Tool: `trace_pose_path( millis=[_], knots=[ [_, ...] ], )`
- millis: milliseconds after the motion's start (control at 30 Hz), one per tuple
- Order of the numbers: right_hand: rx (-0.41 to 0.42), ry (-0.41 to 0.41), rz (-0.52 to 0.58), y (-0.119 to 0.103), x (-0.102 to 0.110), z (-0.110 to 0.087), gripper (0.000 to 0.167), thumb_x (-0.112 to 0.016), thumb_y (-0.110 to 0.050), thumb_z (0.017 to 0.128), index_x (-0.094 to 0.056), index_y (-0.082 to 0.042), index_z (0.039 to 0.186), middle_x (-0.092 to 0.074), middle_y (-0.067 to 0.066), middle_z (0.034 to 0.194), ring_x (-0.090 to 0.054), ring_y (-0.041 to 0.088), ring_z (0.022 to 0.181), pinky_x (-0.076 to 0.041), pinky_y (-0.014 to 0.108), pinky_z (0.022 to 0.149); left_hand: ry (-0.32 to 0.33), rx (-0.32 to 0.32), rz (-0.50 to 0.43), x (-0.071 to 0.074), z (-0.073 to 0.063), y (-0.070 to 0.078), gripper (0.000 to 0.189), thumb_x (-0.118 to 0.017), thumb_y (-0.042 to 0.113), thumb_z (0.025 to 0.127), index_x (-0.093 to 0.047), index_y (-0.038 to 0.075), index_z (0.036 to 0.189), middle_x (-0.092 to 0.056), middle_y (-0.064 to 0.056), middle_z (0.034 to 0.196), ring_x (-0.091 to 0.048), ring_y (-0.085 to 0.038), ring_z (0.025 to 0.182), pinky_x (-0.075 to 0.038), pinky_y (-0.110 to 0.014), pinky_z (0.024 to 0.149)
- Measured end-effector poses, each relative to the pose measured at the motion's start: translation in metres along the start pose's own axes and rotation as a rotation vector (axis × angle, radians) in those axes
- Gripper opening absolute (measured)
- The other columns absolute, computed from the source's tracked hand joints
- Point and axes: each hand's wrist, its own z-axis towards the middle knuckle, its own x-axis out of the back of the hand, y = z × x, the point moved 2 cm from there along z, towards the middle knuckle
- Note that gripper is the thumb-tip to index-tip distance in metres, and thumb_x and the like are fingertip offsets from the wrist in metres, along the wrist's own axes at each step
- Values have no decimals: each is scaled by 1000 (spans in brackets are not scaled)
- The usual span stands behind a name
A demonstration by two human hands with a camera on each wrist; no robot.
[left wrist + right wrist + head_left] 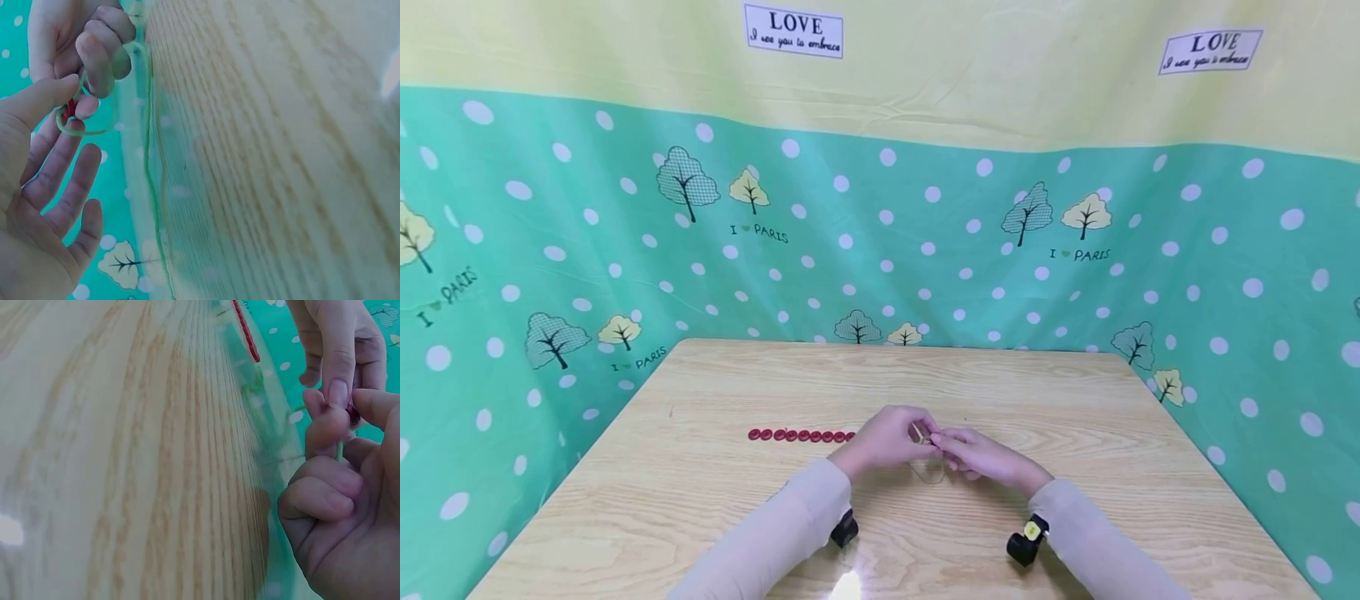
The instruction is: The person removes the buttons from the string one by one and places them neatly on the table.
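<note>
Both hands meet over the middle of the table. My left hand (pixel 891 435) pinches a small red button (pixel 70 108) between thumb and fingertips, its other fingers spread loosely. Thin green cord (pixel 148 125) loops around the button's edge, and its long end trails down beside the table surface. My right hand (pixel 985 457) has thumb and forefinger pinched at the same button and cord, with the remaining fingers curled in toward the palm in the right wrist view. Fingertips cover most of the button, so its holes are hidden.
A straight row of several red buttons (pixel 803 435) lies on the wooden table (pixel 737 500), running left from my left hand. Dark wrist cameras hang below both sleeves. A green dotted cloth (pixel 925 225) stands behind the table and along its sides.
</note>
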Motion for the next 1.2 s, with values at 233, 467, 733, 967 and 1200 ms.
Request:
trace_pose_path(
  millis=[233,467,733,967,1200],
  knots=[
    [-64,44,-5,-2,3,-3,52,-27,-39,111,-57,4,109,-32,-1,63,-23,11,51,-23,22,48,-4,39,0,3,0,0,19,-82,33,85,-69,26,97,-65,15,91,-62,-5,84,-51,-25,77],
    [-71,72,-23,-2,5,-5,49,-31,-36,111,-58,5,114,-29,-2,64,-22,12,53,-23,23,50,-2,44,-30,6,-1,-1,23,-82,35,85,-68,24,99,-66,13,92,-63,-11,87,-52,-26,78],
    [-56,104,-78,-2,5,-7,38,-35,-27,110,-60,1,115,-30,-5,64,-24,11,54,-26,22,50,11,19,-23,8,-2,-6,20,-80,28,86,-68,21,101,-68,8,94,-66,-20,91,-52,-25,78],
    [-49,112,-66,-2,5,-7,37,-36,-26,109,-59,2,115,-29,-5,64,-23,11,54,-25,21,50,17,6,-6,12,-4,-7,24,-78,25,88,-71,16,108,-70,8,96,-65,-16,89,-52,-27,78],
    [-32,155,-95,-4,7,-10,36,-38,-26,109,-61,2,114,-39,1,71,-34,14,59,-35,24,54,25,46,-24,18,-8,-10,23,-79,22,86,-71,16,108,-70,11,98,-65,-18,95,-51,-31,82]
  ],
)
